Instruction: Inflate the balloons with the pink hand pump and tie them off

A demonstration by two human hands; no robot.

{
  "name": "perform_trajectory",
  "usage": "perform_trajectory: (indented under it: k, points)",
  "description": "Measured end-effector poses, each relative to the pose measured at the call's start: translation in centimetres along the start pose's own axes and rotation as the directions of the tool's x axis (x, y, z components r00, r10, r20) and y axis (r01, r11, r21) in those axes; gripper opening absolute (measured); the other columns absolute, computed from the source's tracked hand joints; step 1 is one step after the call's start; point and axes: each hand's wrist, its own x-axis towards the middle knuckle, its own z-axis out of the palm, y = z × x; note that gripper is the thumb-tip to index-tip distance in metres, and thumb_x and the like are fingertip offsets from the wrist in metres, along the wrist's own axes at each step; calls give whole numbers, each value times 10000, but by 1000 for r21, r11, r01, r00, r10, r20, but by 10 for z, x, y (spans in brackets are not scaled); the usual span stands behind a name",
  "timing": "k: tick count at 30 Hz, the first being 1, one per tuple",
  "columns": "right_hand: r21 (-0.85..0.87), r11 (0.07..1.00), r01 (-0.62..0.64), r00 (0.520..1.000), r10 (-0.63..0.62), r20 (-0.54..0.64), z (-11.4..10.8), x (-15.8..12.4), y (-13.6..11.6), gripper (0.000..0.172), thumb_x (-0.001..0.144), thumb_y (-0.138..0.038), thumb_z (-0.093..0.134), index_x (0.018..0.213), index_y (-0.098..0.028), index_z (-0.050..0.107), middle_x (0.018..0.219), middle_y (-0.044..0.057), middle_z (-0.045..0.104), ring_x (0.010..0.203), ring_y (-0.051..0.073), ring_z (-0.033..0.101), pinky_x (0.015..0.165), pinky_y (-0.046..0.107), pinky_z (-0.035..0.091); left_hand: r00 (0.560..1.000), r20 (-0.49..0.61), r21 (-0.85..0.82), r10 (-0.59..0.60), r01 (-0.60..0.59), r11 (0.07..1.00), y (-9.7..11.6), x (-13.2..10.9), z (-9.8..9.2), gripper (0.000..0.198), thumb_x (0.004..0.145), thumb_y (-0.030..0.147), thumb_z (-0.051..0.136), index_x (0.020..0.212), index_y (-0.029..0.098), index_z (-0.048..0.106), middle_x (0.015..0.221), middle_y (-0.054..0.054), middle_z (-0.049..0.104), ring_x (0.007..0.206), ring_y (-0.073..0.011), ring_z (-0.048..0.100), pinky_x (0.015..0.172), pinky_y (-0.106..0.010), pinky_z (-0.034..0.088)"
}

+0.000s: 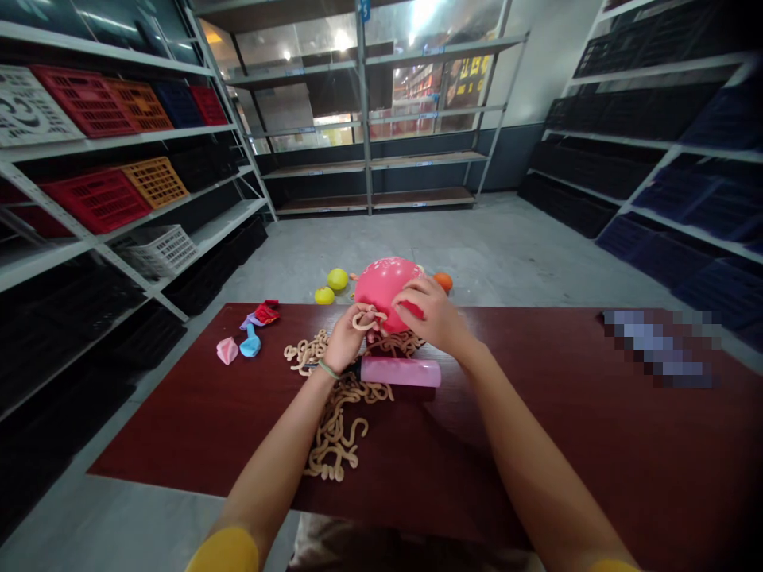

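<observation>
A blown-up pink balloon [385,284] is up over the far edge of the table. My left hand [349,340] closes around the balloon's lower end, and a loop of beige cord [361,322] shows at its fingertips. My right hand [438,316] is at the balloon's right side, its fingers bent and apart with no object visible between them. Below my hands lies a pink balloon pump [400,371] with a dark end, partly behind my left wrist. Curled beige cords [337,445] are heaped around and under the pump.
Uninflated balloons [250,340] lie at the left of the dark red table [196,433]. A blurred-out item [659,345] rests at the right. Yellow balloons [337,279] and an orange balloon [443,281] show beyond the far edge. Shelves with crates [95,199] stand around.
</observation>
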Motion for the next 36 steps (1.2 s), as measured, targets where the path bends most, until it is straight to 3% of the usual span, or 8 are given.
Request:
perform_trajectory:
  k: [3, 6, 11, 16, 25, 30, 36]
  points:
    - [68, 998, -2, 999, 0, 32, 3, 2, 0, 192, 967, -254, 465, 939, -239, 654, 961, 44, 623, 947, 199, 540, 928, 386, 396, 997, 68, 134, 36, -45, 990, 0, -3, -1, 298, 902, 480, 569, 930, 188, 520, 697, 10, 605, 513, -91, 519, 515, -227, 420]
    - [28, 999, 26, 995, -29, 98, 8, 2, 0, 208, 979, -266, 466, 987, -238, 672, 1000, 47, 634, 952, 200, 514, 913, 370, 393, 992, 105, 293, 74, -102, 951, 2, -6, -2, 273, 930, 462, 536, 936, 189, 536, 686, 19, 595, 525, -94, 516, 540, -226, 420]
    - [-87, 992, 86, 985, -72, 156, 11, 1, -1, 228, 984, -288, 474, 920, -230, 685, 958, 38, 643, 885, 189, 486, 856, 344, 378, 970, 181, 485, 160, -229, 844, 7, -7, -5, 205, 953, 385, 513, 951, 185, 558, 786, -6, 642, 666, -121, 575, 639, -236, 433]
    - [-130, 988, 84, 986, -64, 151, 12, 0, -2, 209, 964, -280, 491, 847, -216, 651, 892, 36, 631, 847, 189, 476, 799, 331, 361, 962, 212, 546, 170, -261, 796, 8, -8, -5, 188, 951, 361, 515, 947, 181, 569, 803, -8, 661, 682, -125, 585, 642, -233, 424]
    - [-92, 995, 49, 994, -39, 106, 27, -2, -7, 56, 847, -209, 577, 793, -219, 571, 833, 23, 594, 838, 193, 482, 765, 325, 364, 971, -60, 573, 233, -157, 804, -6, -10, -2, 171, 886, 358, 592, 888, 187, 581, 736, 3, 660, 627, -129, 584, 617, -239, 432]
    - [22, 1000, -12, 996, 10, 85, 28, -1, -11, 89, 803, -173, 610, 769, -234, 555, 820, 7, 613, 823, 187, 516, 763, 329, 397, 950, -125, 549, 285, -173, 817, -11, -13, 0, 221, 909, 408, 571, 968, 195, 573, 804, -25, 701, 689, -150, 645, 637, -250, 463]
    - [191, 978, -85, 988, 59, 140, 18, 0, -16, 90, 884, -237, 583, 806, -270, 614, 889, 10, 657, 889, 191, 575, 801, 355, 440, 898, -130, 644, 420, -246, 724, -10, -16, -5, 175, 927, 380, 565, 946, 206, 564, 794, -13, 696, 665, -136, 631, 640, -246, 453]
